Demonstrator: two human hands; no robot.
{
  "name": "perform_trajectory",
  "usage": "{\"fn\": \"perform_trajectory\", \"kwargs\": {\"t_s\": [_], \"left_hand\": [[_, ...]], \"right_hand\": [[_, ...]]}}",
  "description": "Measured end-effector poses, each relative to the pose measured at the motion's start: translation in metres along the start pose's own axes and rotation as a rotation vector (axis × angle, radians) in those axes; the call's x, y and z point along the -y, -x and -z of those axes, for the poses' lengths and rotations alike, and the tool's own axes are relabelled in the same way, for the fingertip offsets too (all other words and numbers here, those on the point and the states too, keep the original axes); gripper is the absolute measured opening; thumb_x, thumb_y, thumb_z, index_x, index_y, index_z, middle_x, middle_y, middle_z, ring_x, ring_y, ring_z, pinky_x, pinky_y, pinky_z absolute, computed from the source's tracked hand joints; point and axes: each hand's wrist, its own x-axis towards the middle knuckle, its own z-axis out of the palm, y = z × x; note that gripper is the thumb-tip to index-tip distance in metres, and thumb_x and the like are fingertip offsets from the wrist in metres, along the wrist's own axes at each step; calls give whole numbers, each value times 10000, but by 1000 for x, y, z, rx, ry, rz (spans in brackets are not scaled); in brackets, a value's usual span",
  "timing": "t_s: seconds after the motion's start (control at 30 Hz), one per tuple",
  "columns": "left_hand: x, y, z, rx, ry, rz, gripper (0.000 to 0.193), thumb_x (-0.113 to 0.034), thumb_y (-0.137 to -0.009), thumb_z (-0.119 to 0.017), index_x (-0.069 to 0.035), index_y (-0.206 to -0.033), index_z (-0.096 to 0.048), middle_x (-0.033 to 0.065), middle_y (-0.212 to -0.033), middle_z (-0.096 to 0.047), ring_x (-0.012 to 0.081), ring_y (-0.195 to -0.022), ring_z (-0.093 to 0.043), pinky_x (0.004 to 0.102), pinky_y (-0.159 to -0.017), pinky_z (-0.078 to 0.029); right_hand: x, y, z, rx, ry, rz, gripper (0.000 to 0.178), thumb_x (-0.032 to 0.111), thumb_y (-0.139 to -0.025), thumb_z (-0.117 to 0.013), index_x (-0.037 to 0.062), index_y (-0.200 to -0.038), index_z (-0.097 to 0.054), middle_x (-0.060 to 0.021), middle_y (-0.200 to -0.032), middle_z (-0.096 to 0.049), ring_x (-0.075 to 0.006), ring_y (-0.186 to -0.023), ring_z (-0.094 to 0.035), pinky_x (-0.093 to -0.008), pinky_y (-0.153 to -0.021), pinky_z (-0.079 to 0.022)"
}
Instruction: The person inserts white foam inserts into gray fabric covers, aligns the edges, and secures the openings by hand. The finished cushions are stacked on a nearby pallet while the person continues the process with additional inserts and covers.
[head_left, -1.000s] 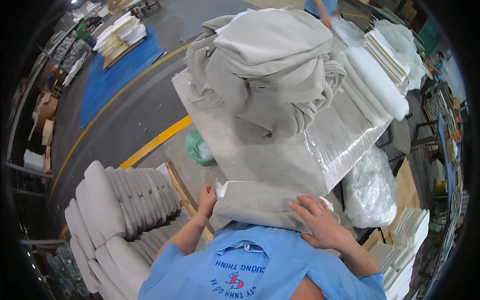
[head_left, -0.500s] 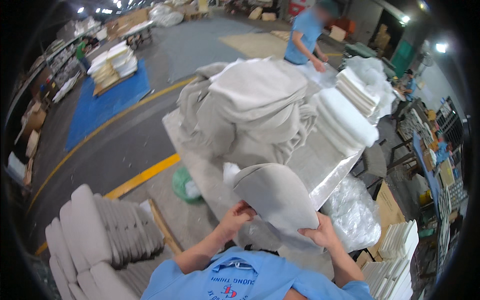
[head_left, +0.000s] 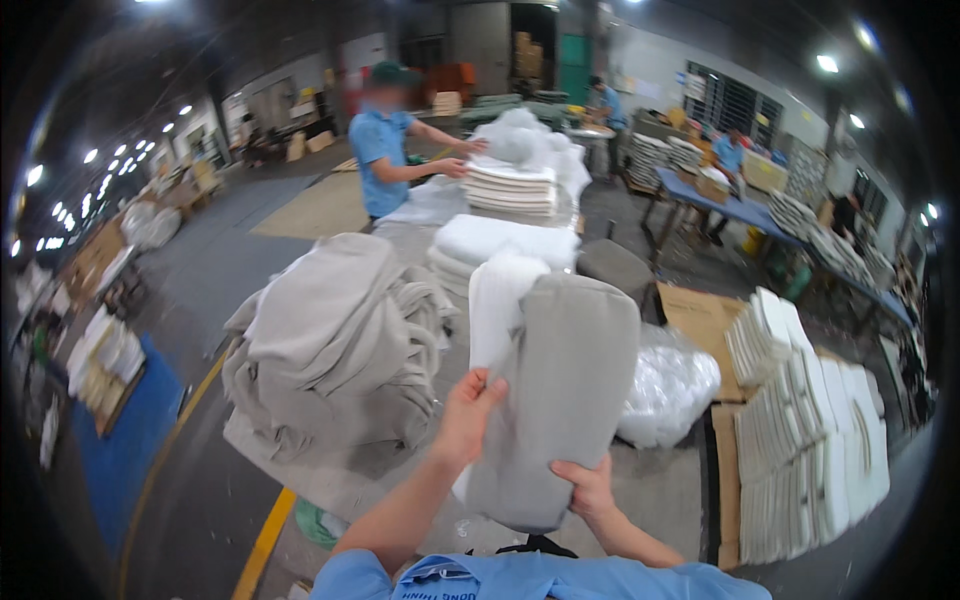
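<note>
In front of my chest I hold up a long grey cushion cover [head_left: 580, 385] with rounded corners. White padding [head_left: 497, 300] stands along its left side and pokes out above my left hand; whether it lies inside the cover or behind it I cannot tell. My left hand [head_left: 468, 412] is closed on the left edge, thumb and fingers pinching there. Lower down, my right hand [head_left: 588, 487] grips the right edge, its thumb on the near face and its fingers hidden behind. A big heap of grey fabric covers [head_left: 330, 320] lies on the table left of my hands.
White pads [head_left: 510, 240] and a stack of cream foam sheets [head_left: 510, 193] sit farther along the table. A co-worker [head_left: 385, 150] in blue stands at its far left. At right are a clear plastic bag [head_left: 665, 385] and stacked white cushions [head_left: 800, 440] beside cardboard.
My view has swung to the right. The grey cover, earlier tilted with its rounded end to the upper left, now stands upright, and more white padding shows beside it. Both hands still grip it.
</note>
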Motion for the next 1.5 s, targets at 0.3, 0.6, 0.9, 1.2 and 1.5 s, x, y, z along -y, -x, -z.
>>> {"fn": "perform_trajectory", "kwargs": {"t_s": [0.3,0.6,0.9,1.2,1.5], "left_hand": [[107,-23,14,49,-481,545,130,-185,-1053,-650,-59,-1057,-616,58,-909,-688,140,-792,-613,326,-743,-530],[144,13,79,50,-479,762,282,-320,-1082,-630,-42,-1068,-677,-3,-871,-674,92,-753,-579,292,-690,-499],[180,6,83,73,-531,674,278,-259,-1069,-631,-4,-1155,-695,21,-965,-723,103,-831,-638,288,-746,-533],[121,22,102,122,-443,915,411,-218,-1032,-669,12,-1372,-653,96,-1165,-755,171,-971,-735,308,-836,-592],[144,48,90,43,-250,1045,227,-265,-1057,-664,-40,-1054,-696,17,-900,-708,97,-754,-643,291,-661,-542]], "right_hand": [[-45,47,-17,-166,-39,-232,728,7,-837,-812,-15,-1466,-447,-154,-1396,-600,-269,-1296,-591,-407,-1098,-482],[-36,22,85,544,497,-850,662,397,-945,-794,27,-1435,-545,-151,-1378,-600,-166,-1120,-636,-337,-881,-576],[-8,-88,65,-67,595,-389,739,234,-928,-794,143,-1537,-385,-128,-1342,-591,-254,-1210,-608,-426,-966,-561],[-12,-51,10,-299,13,-503,644,10,-898,-730,138,-1451,-426,-125,-1355,-560,-270,-1243,-581,-438,-1024,-528],[1,-27,80,-54,766,-520,362,297,-1003,-710,79,-1275,-613,-124,-1263,-589,-198,-1109,-614,-385,-958,-519]]}}
